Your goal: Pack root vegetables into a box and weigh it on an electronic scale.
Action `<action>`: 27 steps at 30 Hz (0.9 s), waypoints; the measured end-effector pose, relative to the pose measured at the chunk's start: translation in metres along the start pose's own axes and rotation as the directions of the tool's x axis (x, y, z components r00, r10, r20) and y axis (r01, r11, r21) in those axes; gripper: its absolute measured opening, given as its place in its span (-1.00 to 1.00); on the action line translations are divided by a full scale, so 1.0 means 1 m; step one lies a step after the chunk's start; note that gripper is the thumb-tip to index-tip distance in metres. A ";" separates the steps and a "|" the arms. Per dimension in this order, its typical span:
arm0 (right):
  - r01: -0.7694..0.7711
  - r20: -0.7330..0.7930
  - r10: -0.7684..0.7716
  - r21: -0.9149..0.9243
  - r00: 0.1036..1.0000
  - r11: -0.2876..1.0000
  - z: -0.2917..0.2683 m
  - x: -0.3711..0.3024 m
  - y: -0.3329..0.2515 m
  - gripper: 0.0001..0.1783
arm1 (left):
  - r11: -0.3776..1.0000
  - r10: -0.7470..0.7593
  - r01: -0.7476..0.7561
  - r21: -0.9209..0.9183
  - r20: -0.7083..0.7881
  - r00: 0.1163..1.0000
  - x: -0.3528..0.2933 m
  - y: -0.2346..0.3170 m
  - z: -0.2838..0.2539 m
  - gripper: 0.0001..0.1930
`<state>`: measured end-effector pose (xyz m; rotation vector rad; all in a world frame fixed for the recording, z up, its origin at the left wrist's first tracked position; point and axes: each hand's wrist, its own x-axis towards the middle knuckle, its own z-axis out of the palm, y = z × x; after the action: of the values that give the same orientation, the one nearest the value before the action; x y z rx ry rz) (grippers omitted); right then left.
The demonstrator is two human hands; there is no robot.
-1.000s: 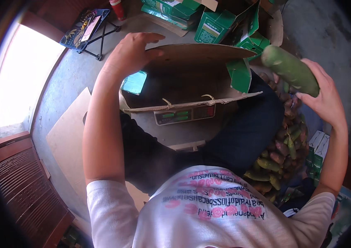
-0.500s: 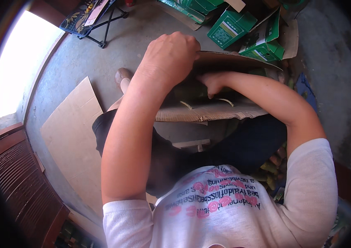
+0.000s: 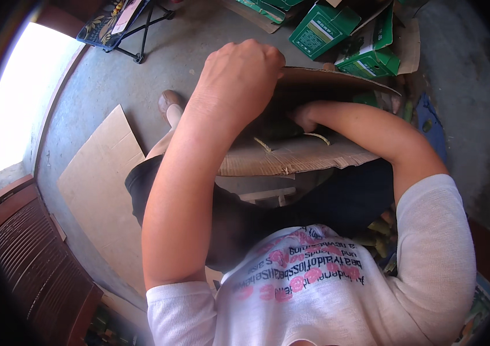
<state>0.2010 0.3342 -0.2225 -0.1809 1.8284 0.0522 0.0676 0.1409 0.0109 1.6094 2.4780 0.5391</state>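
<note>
An opened brown cardboard box (image 3: 303, 158) stands in front of my knees, with a twisted rope handle (image 3: 318, 137) on its near wall. My left hand (image 3: 244, 72) is closed at the left end of the box's far flap (image 3: 337, 82), gripping its edge. Deep in the box is my right hand (image 3: 307, 117), its fingers out of sight in the shadow. Close to those fingers lies something dark green (image 3: 282, 128), too dim to name. Whether my right hand holds it cannot be seen.
Several green printed cartons (image 3: 323, 32) stand beyond the box. A flat cardboard sheet (image 3: 95, 179) lies on the floor at left, near a slatted brown wooden piece (image 3: 31, 248). A folding stool (image 3: 124, 29) is at the far left. Greenish produce (image 3: 380, 236) lies by my right side.
My right hand has gone deeper into the box, and its fingers have dropped out of sight. My left hand stays on the flap. The view has shifted slightly.
</note>
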 end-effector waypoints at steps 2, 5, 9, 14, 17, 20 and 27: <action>0.065 0.096 -0.056 -0.092 0.994 0.994 -0.012 -0.009 0.001 -0.02 | 1.000 0.026 -0.026 -0.010 -0.010 1.000 0.001 -0.001 0.003 -0.82; 0.287 -0.394 -0.206 0.160 0.896 0.944 -0.041 -0.097 -0.004 -0.26 | 1.000 0.009 -0.007 -0.027 0.046 0.999 -0.003 -0.005 -0.003 -0.84; 0.523 -0.816 -0.128 0.233 0.564 0.820 -0.047 -0.239 -0.014 -0.40 | 0.997 -0.017 0.021 -0.072 0.064 0.998 -0.003 0.004 -0.009 -0.80; 0.844 -0.851 0.500 0.143 -0.162 0.517 0.073 -0.346 0.011 -0.52 | 0.974 0.128 -0.144 -0.173 -0.101 0.987 0.005 0.000 -0.002 -0.66; 0.677 -0.474 0.820 0.490 -0.321 0.549 0.190 -0.349 0.029 -0.73 | 0.980 -0.039 0.016 -0.200 -0.109 0.993 -0.001 0.001 -0.015 -0.63; 0.699 -0.106 0.973 0.681 -0.203 0.220 0.357 -0.275 0.021 -0.82 | 0.995 0.074 -0.090 -0.045 -0.274 0.959 0.001 -0.021 -0.011 -0.67; 0.226 -0.122 0.944 0.973 0.305 0.053 0.528 -0.072 -0.191 -0.69 | 0.986 -0.153 0.128 -0.110 -0.255 0.955 -0.030 -0.077 -0.041 -0.61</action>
<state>0.7527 0.2212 -0.2804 1.8302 2.4168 -0.9522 0.0019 0.0762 0.0177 1.3927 2.6820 0.8845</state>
